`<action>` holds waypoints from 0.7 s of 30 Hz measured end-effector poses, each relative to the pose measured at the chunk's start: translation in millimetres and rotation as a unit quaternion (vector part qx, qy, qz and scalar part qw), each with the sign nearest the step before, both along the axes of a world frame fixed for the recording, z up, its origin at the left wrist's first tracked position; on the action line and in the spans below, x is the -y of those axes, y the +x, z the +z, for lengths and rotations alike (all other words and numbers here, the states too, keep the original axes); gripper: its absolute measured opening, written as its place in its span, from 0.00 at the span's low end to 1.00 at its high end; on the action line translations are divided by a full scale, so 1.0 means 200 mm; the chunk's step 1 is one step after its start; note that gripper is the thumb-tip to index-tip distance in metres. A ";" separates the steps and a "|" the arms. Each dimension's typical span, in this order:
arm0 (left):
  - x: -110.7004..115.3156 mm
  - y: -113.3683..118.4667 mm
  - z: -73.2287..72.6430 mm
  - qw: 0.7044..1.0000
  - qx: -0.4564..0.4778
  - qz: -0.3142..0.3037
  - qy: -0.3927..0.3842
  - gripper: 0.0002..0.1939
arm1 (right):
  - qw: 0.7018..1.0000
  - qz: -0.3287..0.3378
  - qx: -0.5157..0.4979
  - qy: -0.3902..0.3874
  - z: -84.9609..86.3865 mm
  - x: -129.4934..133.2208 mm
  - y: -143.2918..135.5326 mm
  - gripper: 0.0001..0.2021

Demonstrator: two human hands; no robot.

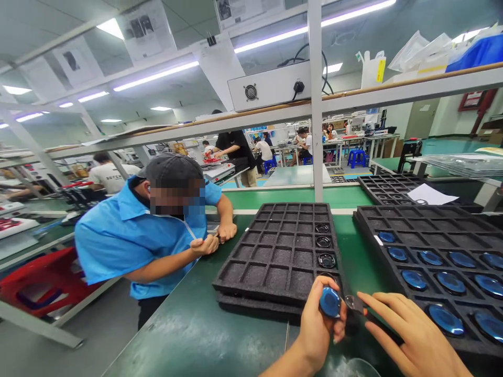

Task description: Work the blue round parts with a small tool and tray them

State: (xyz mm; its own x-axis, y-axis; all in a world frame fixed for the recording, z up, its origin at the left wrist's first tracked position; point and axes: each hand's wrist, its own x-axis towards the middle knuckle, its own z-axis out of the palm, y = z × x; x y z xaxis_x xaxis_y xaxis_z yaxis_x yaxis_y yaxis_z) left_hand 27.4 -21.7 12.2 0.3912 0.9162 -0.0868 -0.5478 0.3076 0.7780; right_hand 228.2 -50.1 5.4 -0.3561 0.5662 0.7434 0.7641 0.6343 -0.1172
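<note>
1. A blue disc (330, 302) is being pinched by the fingers of the left hand (320, 319), just below the foam tray (275, 262).
2. A thin film tab (356, 302) is being gripped between pressed-together fingers of the right hand (408, 330), beside the disc.

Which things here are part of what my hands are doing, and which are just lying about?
In use:
- left hand holding a blue disc
- right hand pinching a small clear piece
- middle foam tray
- tray of blue discs

Lying about:
- white paper
- grey box with fan
- red stool
</note>
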 end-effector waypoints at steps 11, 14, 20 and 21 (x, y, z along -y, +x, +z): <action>-0.01 -0.02 -0.02 0.998 -0.055 0.036 0.010 0.20 | 1.000 0.004 0.029 0.002 0.00 0.00 -0.01 0.17; -0.01 -0.02 -0.01 0.997 -0.063 0.036 0.006 0.21 | 1.000 0.007 0.027 -0.010 0.01 0.00 -0.02 0.16; 0.00 -0.02 0.00 0.996 -0.075 0.049 0.012 0.21 | 0.999 0.008 0.039 -0.028 -0.01 0.01 -0.02 0.17; 0.00 -0.02 0.00 0.995 -0.080 0.054 0.018 0.21 | 0.999 0.007 0.041 -0.027 -0.01 0.01 -0.02 0.17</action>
